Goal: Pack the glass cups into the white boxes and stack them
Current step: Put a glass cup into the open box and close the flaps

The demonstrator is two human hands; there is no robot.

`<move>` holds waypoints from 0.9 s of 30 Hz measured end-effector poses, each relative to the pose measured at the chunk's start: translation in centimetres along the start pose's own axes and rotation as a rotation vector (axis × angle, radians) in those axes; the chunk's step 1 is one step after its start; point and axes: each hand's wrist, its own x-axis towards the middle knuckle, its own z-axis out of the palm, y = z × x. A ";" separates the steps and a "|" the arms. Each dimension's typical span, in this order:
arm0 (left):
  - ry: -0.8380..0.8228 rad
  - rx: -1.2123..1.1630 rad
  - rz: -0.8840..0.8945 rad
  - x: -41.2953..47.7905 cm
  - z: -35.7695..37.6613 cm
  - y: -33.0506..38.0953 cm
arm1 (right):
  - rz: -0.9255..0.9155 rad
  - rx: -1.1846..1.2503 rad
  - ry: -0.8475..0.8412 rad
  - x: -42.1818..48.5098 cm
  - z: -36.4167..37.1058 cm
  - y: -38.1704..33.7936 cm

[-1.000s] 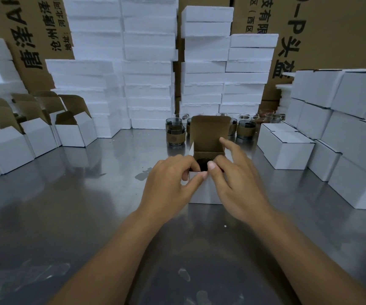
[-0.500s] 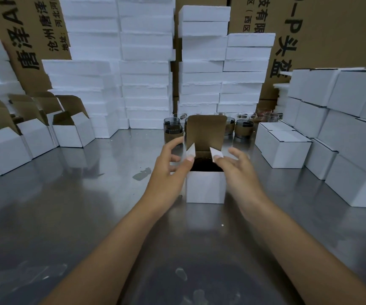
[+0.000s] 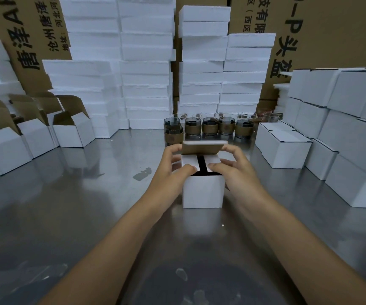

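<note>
**Item:** white box [image 3: 203, 192], upright at the centre of the tabletop [image 3: 78, 205], just in front of the row of glass cups [image 3: 209, 126]

**Step in hand (judged):** closing the box. The two side flaps [image 3: 188, 161] are folded inward and lie nearly flat, with a dark slit open between them. The brown-lined lid [image 3: 201, 148] is tipped forward over them, not yet down.

**Contents:** hidden by the flaps; presumably one cup

**Hands:** left hand [image 3: 171, 172] and right hand [image 3: 237, 170] flank the box top. Each thumb presses a side flap down, and the fingers curl round the lid's back edge.

**Next move (judged):** bring the lid flat and slip its tuck tab inside the front wall with the flaps held pinned, then carry the box to a stack

**Other containers:**
- open boxes [image 3: 72, 130] at left, lids up, interiors mostly out of sight
- closed boxes [image 3: 340, 128] stacked at right, contents not visible

**Unpacked cups:** dark-banded ones in a row, one standing forward at the left, clear ones behind

**Backdrop:** foam slabs [image 3: 144, 62], brown cartons [image 3: 331, 29]
</note>
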 end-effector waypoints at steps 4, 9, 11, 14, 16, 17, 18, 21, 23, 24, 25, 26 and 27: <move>-0.040 0.003 0.020 0.1 -0.1 -0.2 | 0.027 -0.034 0.024 0.3 -0.1 0.1; -0.006 -0.008 -0.002 0.3 0.0 0.4 | 0.017 -0.003 0.093 0.3 0.0 -0.4; 0.023 0.042 0.018 0.2 -0.3 0.6 | -0.060 -0.009 0.095 0.1 0.1 -0.6; 0.045 0.067 0.021 0.1 -0.5 0.7 | -0.283 -0.083 -0.009 -1.0 0.5 -0.5; 0.052 0.047 0.008 -0.1 -0.5 0.8 | -0.412 -0.277 -0.057 -1.5 0.6 -0.2; 0.052 0.025 0.003 -0.2 -0.5 0.8 | -0.446 -0.346 -0.065 -1.5 0.6 -0.1; 0.048 0.004 0.004 -0.2 -0.5 0.9 | -0.455 -0.369 -0.062 -1.6 0.5 0.0; 0.026 -0.028 0.011 -0.3 -0.4 0.7 | -0.418 -0.353 -0.036 -1.4 0.3 0.1; 0.005 -0.022 -0.005 -0.2 -0.4 0.5 | -0.409 -0.359 -0.038 -1.4 0.2 0.1; -0.006 -0.025 -0.008 -0.2 -0.5 0.3 | -0.417 -0.365 -0.043 -1.4 0.2 0.1; -0.016 -0.035 -0.004 -0.1 -0.6 0.2 | -0.429 -0.373 -0.050 -1.4 0.2 0.1; -0.024 -0.049 0.001 0.0 -0.6 0.2 | -0.440 -0.381 -0.059 -1.4 0.1 0.1; -0.027 -0.065 0.000 0.0 -0.7 0.2 | -0.451 -0.390 -0.070 -1.4 0.1 0.1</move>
